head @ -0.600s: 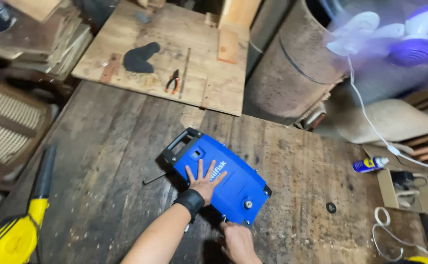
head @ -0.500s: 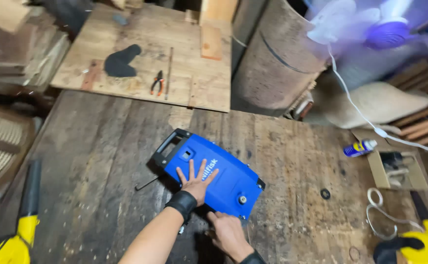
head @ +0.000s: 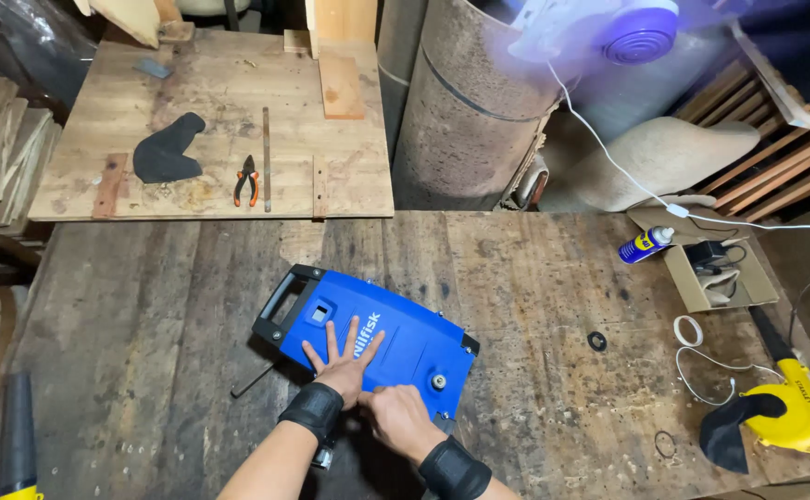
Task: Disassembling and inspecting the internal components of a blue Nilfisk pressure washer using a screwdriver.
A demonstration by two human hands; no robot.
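A blue machine housing with a black carry handle lies flat on a dark, worn wooden table. My left hand presses flat on top of the blue cover, fingers spread. My right hand sits at the near edge of the housing, fingers curled against its lower side; whether it holds something small there is hidden. Both wrists wear black bands. A thin dark metal rod pokes out from under the housing at the left.
A pale plywood board at the back carries orange-handled pliers, a metal strip and a black scrap. At right lie a spray can, a cardboard box, a black washer, white cable and a yellow power tool. A rusty drum stands behind.
The camera view has shifted, so the table shows more fully. My left hand stays flat on the blue cover; my right hand has come up closer beside it at the near edge.
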